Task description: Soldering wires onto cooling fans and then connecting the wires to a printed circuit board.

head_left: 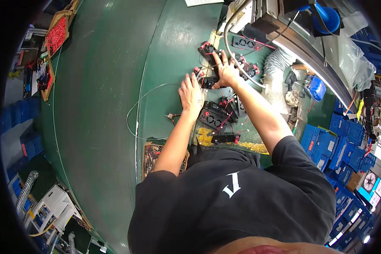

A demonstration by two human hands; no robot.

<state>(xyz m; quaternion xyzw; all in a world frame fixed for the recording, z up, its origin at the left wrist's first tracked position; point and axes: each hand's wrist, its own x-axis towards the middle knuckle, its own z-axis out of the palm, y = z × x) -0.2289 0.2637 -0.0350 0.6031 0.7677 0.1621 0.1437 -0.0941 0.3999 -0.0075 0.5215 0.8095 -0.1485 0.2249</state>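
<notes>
1. Two hands are reaching out: a left hand point(191, 94) and a right hand point(227, 73). At least five black boxes point(215, 118) are lying about.
2. The boxes are sitting on a green table point(180, 36), under and beside the hands. Many blue bins point(311, 142) are standing off to the right.
3. One box is showing two round fans. Red wires point(205, 44) are poking out.
4. The right grip is spreading wide; I cannot tell what the left is holding.

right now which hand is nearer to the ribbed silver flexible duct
Right. The right hand is left of the ribbed silver flexible duct, apart from it; the left hand is farther left and nearer the person's body.
</notes>
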